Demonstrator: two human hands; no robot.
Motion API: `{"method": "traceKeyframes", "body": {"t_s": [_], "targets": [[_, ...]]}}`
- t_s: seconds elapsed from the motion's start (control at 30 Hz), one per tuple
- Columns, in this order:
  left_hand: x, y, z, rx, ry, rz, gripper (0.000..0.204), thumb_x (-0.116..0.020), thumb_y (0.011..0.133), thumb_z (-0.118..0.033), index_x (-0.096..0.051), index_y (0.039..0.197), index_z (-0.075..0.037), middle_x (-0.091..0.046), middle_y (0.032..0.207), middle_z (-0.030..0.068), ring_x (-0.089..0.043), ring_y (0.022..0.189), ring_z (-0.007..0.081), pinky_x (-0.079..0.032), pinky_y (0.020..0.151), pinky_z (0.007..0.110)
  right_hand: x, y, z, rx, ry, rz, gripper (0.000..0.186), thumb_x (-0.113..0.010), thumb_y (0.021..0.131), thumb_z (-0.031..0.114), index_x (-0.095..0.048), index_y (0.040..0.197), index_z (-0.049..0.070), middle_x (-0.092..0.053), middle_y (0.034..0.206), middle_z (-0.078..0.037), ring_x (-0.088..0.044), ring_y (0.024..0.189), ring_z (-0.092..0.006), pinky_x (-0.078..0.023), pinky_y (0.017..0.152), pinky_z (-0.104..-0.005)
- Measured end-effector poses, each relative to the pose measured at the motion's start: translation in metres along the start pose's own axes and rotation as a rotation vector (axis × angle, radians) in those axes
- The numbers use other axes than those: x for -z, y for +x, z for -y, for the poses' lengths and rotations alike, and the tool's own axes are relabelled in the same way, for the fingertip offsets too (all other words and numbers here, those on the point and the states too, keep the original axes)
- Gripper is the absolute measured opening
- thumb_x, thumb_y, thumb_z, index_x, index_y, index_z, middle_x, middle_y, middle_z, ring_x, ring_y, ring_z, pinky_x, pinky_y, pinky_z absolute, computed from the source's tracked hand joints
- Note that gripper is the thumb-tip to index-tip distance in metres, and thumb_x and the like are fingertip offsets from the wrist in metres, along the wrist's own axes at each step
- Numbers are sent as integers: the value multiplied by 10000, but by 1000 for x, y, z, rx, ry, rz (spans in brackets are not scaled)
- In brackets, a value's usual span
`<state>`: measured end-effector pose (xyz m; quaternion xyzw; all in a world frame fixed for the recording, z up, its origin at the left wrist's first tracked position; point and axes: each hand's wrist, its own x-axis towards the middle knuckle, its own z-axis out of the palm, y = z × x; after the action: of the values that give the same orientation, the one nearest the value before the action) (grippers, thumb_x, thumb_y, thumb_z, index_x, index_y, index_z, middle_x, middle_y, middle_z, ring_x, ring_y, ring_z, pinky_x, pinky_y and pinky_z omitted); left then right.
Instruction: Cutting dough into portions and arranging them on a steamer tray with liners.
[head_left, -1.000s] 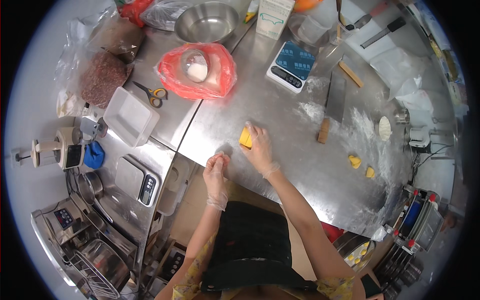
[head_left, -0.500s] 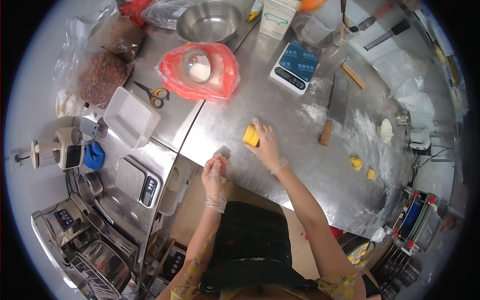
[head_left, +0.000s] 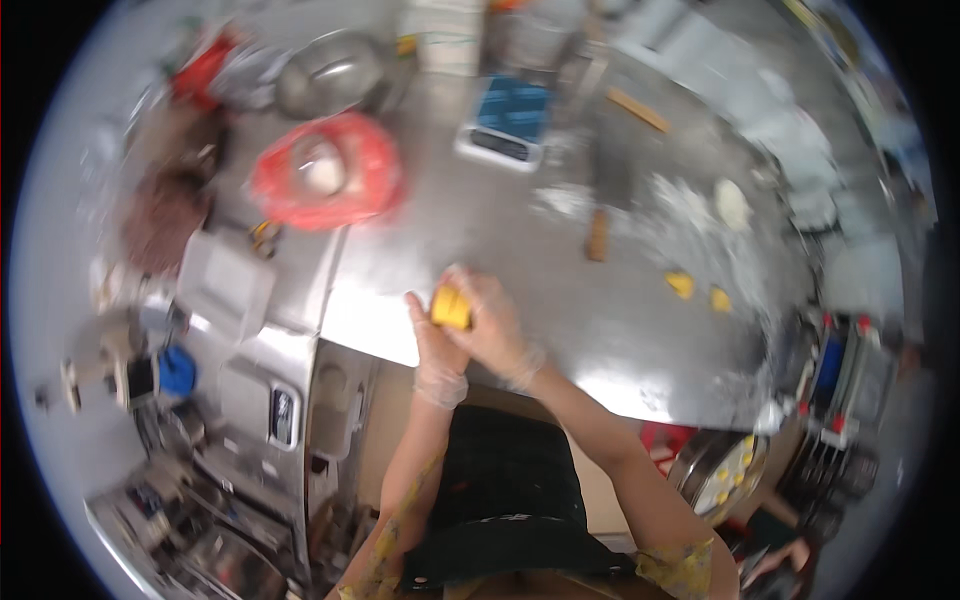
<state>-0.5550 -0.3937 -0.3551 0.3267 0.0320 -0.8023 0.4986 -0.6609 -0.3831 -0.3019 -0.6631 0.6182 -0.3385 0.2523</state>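
Note:
My right hand (head_left: 492, 322), in a clear glove, is closed around a thick, rounded yellow piece (head_left: 451, 306); blur hides whether it is dough or a small mold. Close against it is my left hand (head_left: 437, 348), also gloved. Its thumb stands out to the left, and its other fingers are partly hidden behind the yellow piece and the right hand. Whether the left palm holds anything cannot be seen. Both hands meet over the near edge of the steel table (head_left: 400, 255). Two small yellow lumps (head_left: 680, 285) lie farther right on it.
A red plastic bag (head_left: 370, 190) with a bowl in white powder lies at the back left. Farther along are a blue-topped scale (head_left: 512, 110), a wooden-handled cleaver (head_left: 597, 237) and scattered flour (head_left: 685, 205). A round pan (head_left: 705, 455) with yellow pieces stands lower right.
My right hand has brought the yellow piece left and nearer to me, against my left hand. The left thumb, earlier pinched with the fingers, now stands apart. The whole view has shifted.

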Motion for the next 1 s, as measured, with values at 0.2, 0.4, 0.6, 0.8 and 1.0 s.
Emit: {"method": "traceKeyframes", "body": {"t_s": [0.2,0.4,0.6,0.8,1.0], "targets": [[-36,-47,87,159,236,274,669,-247,1000,-595,-515,1318,-71,-494,1383,157,-451,1298,315,-329,1128,453,71,-102,-12,-201,-48,-211,846,-749,732,193,-333,1454,42,-527,1194,-222,-498,1141,-387,-424,979,-455],[-47,-116,223,599,443,437,731,-194,997,-617,-407,1442,-77,-402,1482,180,-412,1343,332,-315,1142,454,142,-251,-33,-588,14,-541,869,-769,731,224,-322,1454,45,-522,1202,-241,-501,1127,-431,-424,987,-465],[-66,-219,375,1041,551,478,863,-235,943,-705,-366,1457,-24,-407,1481,188,-402,1359,308,-302,1149,413,218,-412,-32,-847,-71,-880,905,-819,661,142,-359,1432,36,-541,1177,-218,-509,1120,-406,-430,984,-450],[-32,-294,490,1289,681,660,893,-252,927,-725,-370,1449,-9,-404,1489,169,-372,1382,306,-267,1168,405,248,-542,-44,-948,-253,-1148,906,-814,666,144,-352,1432,6,-553,1157,-216,-533,1080,-395,-461,925,-451],[-9,-318,580,1511,786,478,894,-279,919,-729,-387,1435,-7,-401,1498,143,-364,1388,296,-264,1169,418,268,-622,-77,-1220,-11,-1146,901,-814,693,166,-344,1449,29,-527,1267,-242,-526,1148,-413,-449,987,-443]]}}
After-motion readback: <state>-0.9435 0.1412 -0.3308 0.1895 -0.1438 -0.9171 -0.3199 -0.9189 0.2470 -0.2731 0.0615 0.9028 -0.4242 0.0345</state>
